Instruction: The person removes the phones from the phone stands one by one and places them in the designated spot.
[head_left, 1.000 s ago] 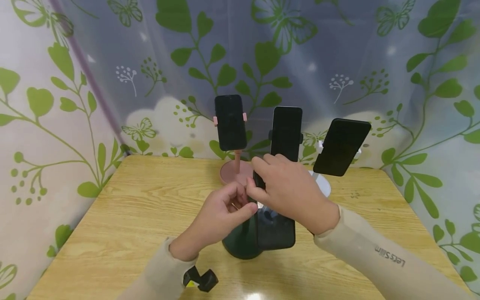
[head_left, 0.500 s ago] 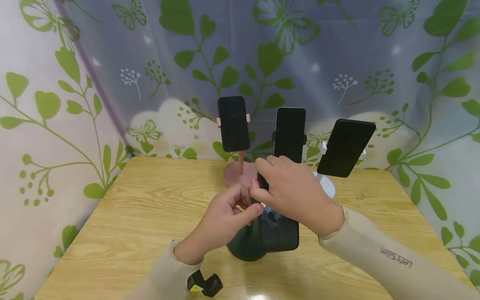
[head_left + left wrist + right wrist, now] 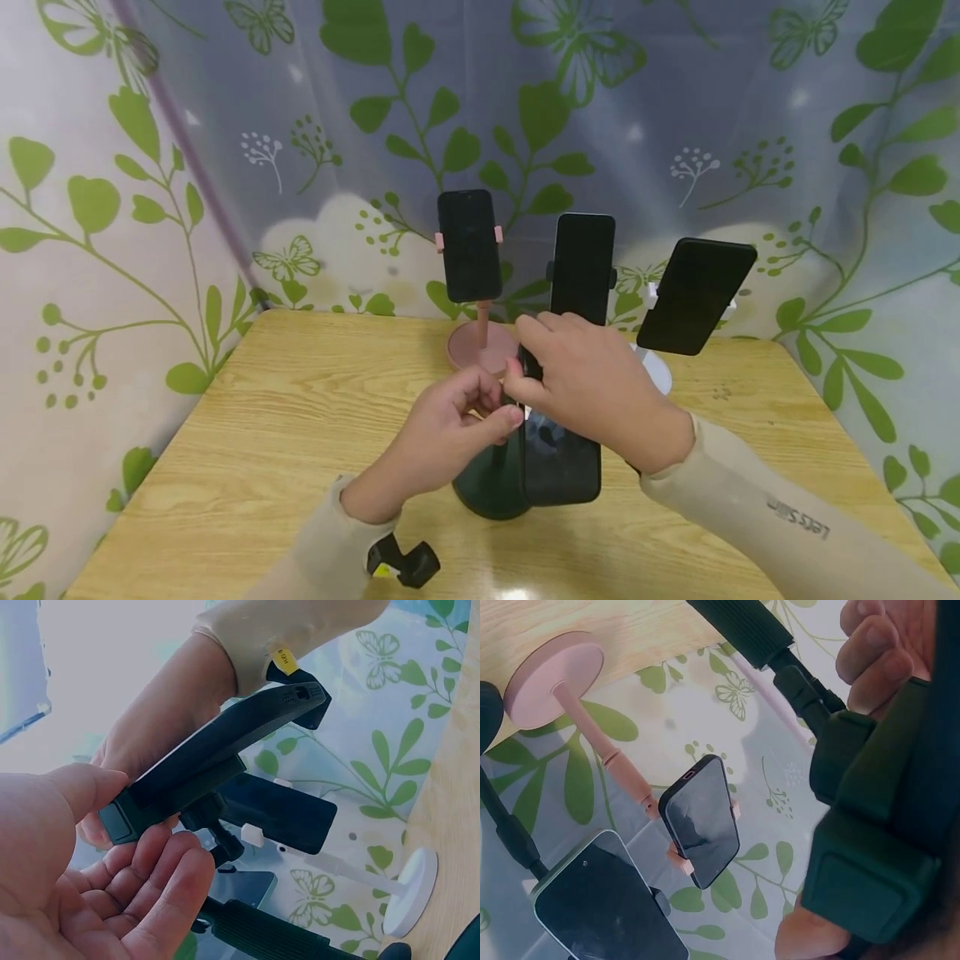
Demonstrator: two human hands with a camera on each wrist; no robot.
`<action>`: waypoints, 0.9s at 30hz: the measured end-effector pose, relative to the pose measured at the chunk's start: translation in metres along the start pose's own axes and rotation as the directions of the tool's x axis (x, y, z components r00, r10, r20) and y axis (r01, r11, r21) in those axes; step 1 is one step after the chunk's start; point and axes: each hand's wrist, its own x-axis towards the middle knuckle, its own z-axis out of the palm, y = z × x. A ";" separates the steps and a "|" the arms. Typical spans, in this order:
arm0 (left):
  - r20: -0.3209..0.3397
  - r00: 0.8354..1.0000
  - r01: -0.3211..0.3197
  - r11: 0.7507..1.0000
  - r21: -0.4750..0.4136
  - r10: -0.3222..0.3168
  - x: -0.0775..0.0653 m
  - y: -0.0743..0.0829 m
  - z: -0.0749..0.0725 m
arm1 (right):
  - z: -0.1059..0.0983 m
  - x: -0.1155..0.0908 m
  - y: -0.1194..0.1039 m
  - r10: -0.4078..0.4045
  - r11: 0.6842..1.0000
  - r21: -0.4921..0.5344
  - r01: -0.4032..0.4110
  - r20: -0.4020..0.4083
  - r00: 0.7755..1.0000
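Note:
A dark green phone stand (image 3: pixel 491 487) stands near the middle of the table with a black phone (image 3: pixel 562 467) in its holder. The left hand (image 3: pixel 448 437) pinches the left side of the green clamp (image 3: pixel 121 817), thumb on its end and fingers curled below. From above, the right hand (image 3: pixel 588 383) grips the phone's upper part, covering most of it. In the right wrist view the clamp's blocky end (image 3: pixel 870 885) is close up, with the left hand's fingers (image 3: pixel 877 652) beyond it. The exact contact of the right fingers is partly hidden.
Behind stand several phones on stands: one on a pink stand (image 3: pixel 482 346), a middle phone (image 3: pixel 583 267) in a dark holder, and a tilted phone (image 3: pixel 697 296) on a white stand (image 3: pixel 656 373). A leaf-patterned curtain (image 3: pixel 337 158) borders the wooden table (image 3: pixel 300 400).
The whole head view has shifted slightly to the right. Both hands keep nearly the same hold on the phone and its holder, with only slight movement.

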 end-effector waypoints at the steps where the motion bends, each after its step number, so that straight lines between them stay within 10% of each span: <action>1: 0.007 1.000 -0.002 1.000 -0.006 0.002 0.000 0.000 0.000 | 0.000 0.000 0.000 0.002 1.000 0.004 -0.002 0.000 1.000; 27: 0.065 0.994 0.087 0.996 0.026 -0.089 0.001 0.004 -0.001 | -0.001 -0.002 0.000 -0.004 1.000 0.030 0.004 -0.001 1.000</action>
